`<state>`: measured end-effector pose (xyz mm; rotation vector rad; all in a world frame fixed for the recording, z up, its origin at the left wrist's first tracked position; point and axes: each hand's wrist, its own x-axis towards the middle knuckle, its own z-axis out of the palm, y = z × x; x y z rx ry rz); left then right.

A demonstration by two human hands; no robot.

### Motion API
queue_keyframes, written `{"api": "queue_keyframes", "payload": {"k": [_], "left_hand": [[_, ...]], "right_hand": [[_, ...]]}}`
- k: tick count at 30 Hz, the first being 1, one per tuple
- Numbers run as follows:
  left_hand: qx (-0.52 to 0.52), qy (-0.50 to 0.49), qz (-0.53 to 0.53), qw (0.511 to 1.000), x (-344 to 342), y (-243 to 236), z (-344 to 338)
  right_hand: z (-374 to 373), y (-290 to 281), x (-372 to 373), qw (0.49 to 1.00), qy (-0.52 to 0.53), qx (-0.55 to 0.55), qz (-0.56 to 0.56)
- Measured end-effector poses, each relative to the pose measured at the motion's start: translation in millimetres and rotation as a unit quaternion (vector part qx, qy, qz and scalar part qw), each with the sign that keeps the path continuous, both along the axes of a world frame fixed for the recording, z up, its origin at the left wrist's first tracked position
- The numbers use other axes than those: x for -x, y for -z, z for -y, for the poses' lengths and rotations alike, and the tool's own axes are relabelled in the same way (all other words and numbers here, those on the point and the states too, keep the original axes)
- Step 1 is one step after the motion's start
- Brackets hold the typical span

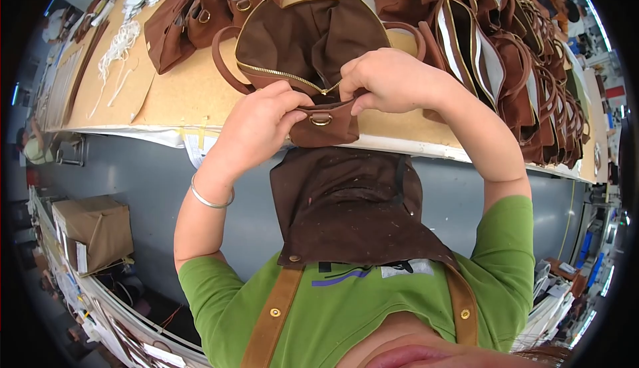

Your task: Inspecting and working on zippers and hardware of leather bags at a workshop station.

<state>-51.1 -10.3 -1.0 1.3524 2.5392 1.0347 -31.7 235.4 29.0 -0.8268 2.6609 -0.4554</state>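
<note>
A brown leather handbag (339, 130) lies at the table's near edge, its gold zipper (283, 75) undone. The dark brown lining (299, 35) spreads wide open, and a loop handle curves out on either side. A gold D-ring (321, 120) sits on the end facing me. My left hand (261, 122) pinches the left part of that end's upper rim between thumb and fingers. Closed on the right part of the same rim is my right hand (386, 83), thumb outside. Some of its fingertips are hidden inside the bag.
Several more brown handbags (519, 102) crowd the table's right side, others (183, 25) stand at the far left. White cord (122, 48) lies in a tangle on the tan tabletop (170, 102). A brown carton (96, 231) stands low on the left, behind the table's near side.
</note>
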Motion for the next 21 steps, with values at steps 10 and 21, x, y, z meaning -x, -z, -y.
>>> {"api": "queue_keyframes", "payload": {"k": [10,21], "left_hand": [[0.008,0.000,-0.006,1.000,1,2,3],[-0.157,-0.278,-0.155,0.935,-48,129,-17]], "right_hand": [[17,0,-10,0.936,-0.065,-0.044,-0.344],[24,6,39,0.976,-0.116,-0.176,0.054]]}}
